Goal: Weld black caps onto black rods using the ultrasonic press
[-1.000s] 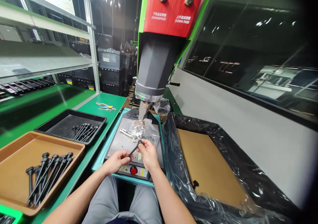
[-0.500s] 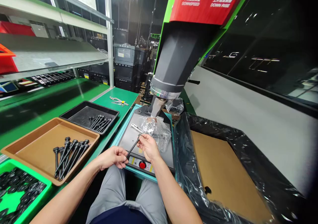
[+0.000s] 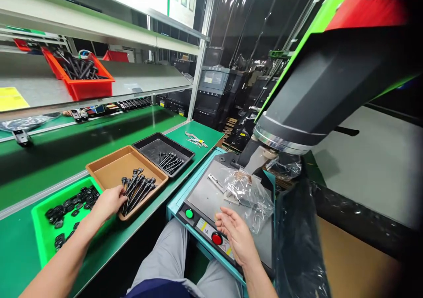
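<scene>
Holding the right hand (image 3: 236, 234) released, with loosely bent fingers, over the machine base (image 3: 201, 196), near the red button (image 3: 217, 238). Reaching with the left hand (image 3: 110, 201) into the brown tray (image 3: 112, 170), touching the bunched black bolts (image 3: 139, 188); not showing whether grasping 1, so leaving that untold. Having the green tray (image 3: 46, 240) just beside, carrying black parts (image 3: 68, 205). Seeing a plastic bag (image 3: 247, 192) lying on the base, then a black tray (image 3: 145, 146) holding more bolts (image 3: 170, 161), metal tools (image 3: 196, 139), and 1 orange bin (image 3: 90, 89) on the shelf.
</scene>
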A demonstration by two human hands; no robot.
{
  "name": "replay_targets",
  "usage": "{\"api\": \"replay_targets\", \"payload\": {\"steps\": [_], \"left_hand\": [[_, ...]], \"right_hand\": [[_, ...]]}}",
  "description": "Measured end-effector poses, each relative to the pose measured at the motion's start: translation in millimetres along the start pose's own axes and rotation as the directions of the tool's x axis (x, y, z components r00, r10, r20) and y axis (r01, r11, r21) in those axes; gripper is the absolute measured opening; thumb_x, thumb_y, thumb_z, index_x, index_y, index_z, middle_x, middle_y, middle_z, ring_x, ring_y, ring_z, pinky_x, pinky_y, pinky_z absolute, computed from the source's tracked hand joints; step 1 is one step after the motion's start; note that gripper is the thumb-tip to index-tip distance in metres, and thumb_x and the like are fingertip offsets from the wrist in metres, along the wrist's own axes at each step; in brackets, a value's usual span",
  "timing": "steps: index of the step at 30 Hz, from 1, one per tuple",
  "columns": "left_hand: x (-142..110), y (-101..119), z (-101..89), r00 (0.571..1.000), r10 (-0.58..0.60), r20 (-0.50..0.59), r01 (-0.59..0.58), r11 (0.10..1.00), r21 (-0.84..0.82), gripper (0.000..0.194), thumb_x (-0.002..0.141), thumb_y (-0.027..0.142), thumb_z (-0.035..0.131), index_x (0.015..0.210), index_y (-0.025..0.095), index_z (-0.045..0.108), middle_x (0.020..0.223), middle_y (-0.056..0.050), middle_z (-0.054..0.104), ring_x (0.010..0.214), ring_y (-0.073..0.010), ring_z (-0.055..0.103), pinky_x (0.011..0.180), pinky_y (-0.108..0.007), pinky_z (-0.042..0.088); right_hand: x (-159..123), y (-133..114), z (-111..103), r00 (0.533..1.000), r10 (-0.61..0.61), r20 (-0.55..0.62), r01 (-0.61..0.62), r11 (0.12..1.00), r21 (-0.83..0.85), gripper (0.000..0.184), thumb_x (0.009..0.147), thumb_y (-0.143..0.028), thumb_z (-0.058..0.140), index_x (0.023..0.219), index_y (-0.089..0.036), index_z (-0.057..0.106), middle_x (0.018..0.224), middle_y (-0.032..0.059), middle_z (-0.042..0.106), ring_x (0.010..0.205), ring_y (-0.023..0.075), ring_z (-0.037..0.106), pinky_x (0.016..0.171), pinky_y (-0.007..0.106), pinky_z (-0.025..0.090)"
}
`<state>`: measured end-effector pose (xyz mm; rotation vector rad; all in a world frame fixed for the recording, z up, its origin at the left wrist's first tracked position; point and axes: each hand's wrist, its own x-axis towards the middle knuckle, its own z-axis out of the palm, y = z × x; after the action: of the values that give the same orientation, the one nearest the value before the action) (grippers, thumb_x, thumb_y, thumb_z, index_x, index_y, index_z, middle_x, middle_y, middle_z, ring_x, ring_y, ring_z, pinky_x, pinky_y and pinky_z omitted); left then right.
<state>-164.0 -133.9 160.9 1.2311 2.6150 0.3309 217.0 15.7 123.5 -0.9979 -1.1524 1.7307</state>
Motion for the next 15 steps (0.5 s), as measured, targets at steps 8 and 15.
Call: {"api": "replay_targets", "payload": {"steps": [8, 15], "left_hand": [[22.5, -16.5, 22.4, 0.998, 0.056, -0.042, -0.05, 0.988, 0.145, 0.052, 0.084, 0.05, 0.042, 0.116, 0.013, 0.06, 0.119, -0.02, 0.062, 0.111, -0.0348, 0.058, 0.089, -0.04, 0.045], [67.4, -2.2, 67.9, 0.984, -0.027, 0.178, -0.008, 0.982, 0.189, 0.089, 0.08, 0.04, 0.054, 0.15, 0.005, 0.012, 0.155, -0.028, -0.001, 0.142, -0.041, 0.012, 0.111, -0.049, 0.024]], "right_hand": [[-37.0, -19.6, -37.7, 0.996, -0.035, -0.088, 0.031, 0.998, -0.047, 0.046, 0.069, -0.048, 0.078, 0.102, -0.018, 0.065, 0.086, 0.0078, 0.067, 0.072, 0.0196, 0.062, 0.066, 0.031, 0.052], [-52.7, -22.6, -61.6, 0.989, -0.019, -0.148, 0.012, 0.999, -0.049, 0.05, 0.068, -0.049, 0.079, 0.103, -0.018, 0.063, 0.087, 0.0054, 0.069, 0.074, 0.0172, 0.061, 0.069, 0.027, 0.053]]}}
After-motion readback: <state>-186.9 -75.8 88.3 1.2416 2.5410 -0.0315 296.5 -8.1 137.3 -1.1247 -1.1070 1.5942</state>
